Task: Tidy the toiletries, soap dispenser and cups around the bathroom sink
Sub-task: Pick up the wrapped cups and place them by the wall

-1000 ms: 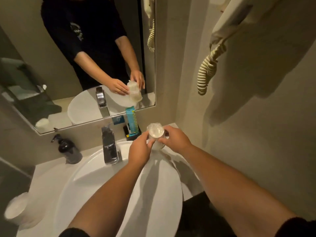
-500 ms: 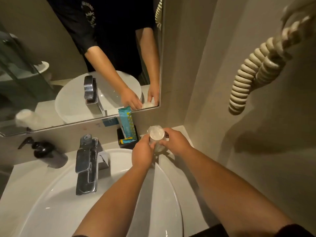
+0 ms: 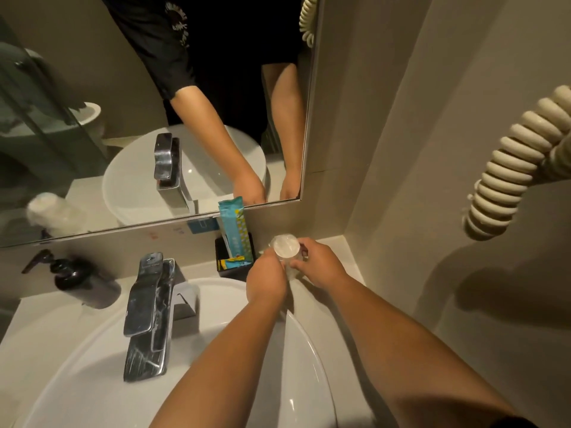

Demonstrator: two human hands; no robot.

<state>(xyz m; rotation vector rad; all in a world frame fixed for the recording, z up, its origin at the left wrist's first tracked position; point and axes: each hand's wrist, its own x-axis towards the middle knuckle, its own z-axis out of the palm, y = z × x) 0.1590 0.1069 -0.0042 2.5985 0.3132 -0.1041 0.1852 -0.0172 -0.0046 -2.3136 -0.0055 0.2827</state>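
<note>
1. Cup (image 3: 285, 246), clear and wrapped in thin plastic, sits upright between both hands at the back right corner of the counter (image 3: 343, 251), beyond the rim of the white sink (image 3: 302, 341).
2. Left hand (image 3: 266, 281) reaches forward over the sink rim, fingers curled against the near left side of the cup; right hand (image 3: 319, 264) comes in from the right, thumb and fingers closed around the cup's rim and far side. Both forearms stretch out nearly straight.
3. Whether the cup's base is touching the counter cannot be told; the hands hide it.
4. One cup is in hand. One black holder (image 3: 236, 267) stands just left of the left hand, with one tall teal packet (image 3: 236, 227) upright in it and a smaller yellow-and-teal packet (image 3: 232, 261) lying across its top.
5. One chrome faucet (image 3: 148, 313) stands well left of the hands, and one dark soap dispenser (image 3: 72, 278) farther left still.
6. One coiled cream cord (image 3: 509, 168) hangs on the wall to the right of the hands.
7. Compared with half a second ago, the cup is lower and closer to the corner, and the view has drawn nearer; the two-handed grip is unchanged.
</note>
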